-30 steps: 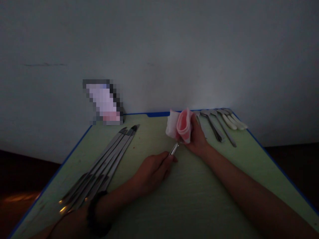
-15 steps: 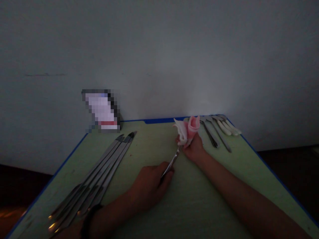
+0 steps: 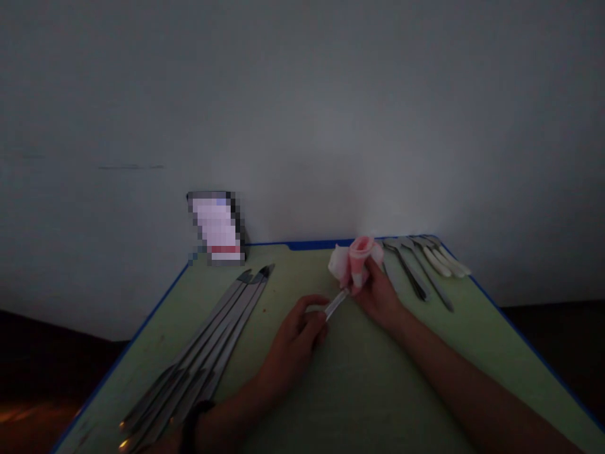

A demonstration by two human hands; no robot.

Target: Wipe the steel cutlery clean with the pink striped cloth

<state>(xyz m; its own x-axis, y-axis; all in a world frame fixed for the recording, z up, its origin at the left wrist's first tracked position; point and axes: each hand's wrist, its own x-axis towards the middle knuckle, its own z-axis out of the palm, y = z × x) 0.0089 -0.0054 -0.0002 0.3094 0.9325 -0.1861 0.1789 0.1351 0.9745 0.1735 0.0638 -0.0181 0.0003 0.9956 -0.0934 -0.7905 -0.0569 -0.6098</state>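
Note:
My left hand (image 3: 302, 328) pinches the shiny metal handle of a piece of cutlery (image 3: 336, 305). Its far end is hidden in a bunched pink-and-white cloth (image 3: 360, 255). Closed around that cloth is my right hand (image 3: 380, 296), gathering it about the hidden end, with the fingertips out of sight behind the folds. Left of my left hand, several table knives (image 3: 212, 334) lie side by side, blades pointing away from me. A dark band circles my left wrist.
Spoons and other cutlery (image 3: 411, 271), some with white handles (image 3: 437, 260), lie at the back right of the pale green, blue-edged table (image 3: 368, 391). A phone with a blurred screen (image 3: 217, 227) leans against the grey wall (image 3: 302, 113) at the back left.
The cloth has turned and bunched up more in my right hand. My left hand has shifted its hold on the handle, fingers lifted a little. The whole view has shifted slightly.

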